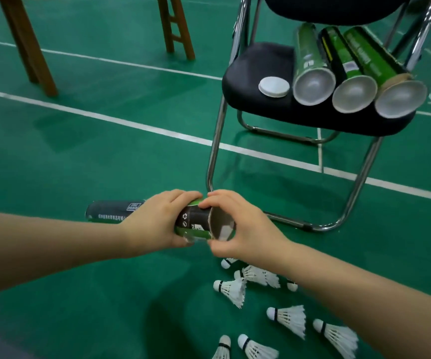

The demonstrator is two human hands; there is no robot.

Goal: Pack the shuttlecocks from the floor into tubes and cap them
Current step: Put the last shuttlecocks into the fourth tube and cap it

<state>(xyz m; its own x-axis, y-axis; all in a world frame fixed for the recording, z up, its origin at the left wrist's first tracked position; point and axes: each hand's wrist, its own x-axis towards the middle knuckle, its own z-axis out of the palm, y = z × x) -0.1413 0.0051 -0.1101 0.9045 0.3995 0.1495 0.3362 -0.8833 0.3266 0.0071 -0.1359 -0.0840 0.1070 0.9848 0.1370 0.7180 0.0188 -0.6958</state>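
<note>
My left hand (154, 224) grips a dark green-and-black shuttlecock tube (110, 212) held level above the floor, its open mouth pointing right. My right hand (237, 226) holds the rim of that mouth, fingers over the top and thumb under it. Something white shows inside the mouth. Several white feather shuttlecocks (288, 317) lie scattered on the green floor below my right forearm. On the black chair seat (248, 71) lie three green tubes (310, 63) with open ends facing me, and beside them a white cap (274, 86).
The chair's chrome legs (215, 143) stand just behind my hands. Brown wooden furniture legs (27, 45) rise at the top left. White court lines (131, 125) cross the green floor (79, 294).
</note>
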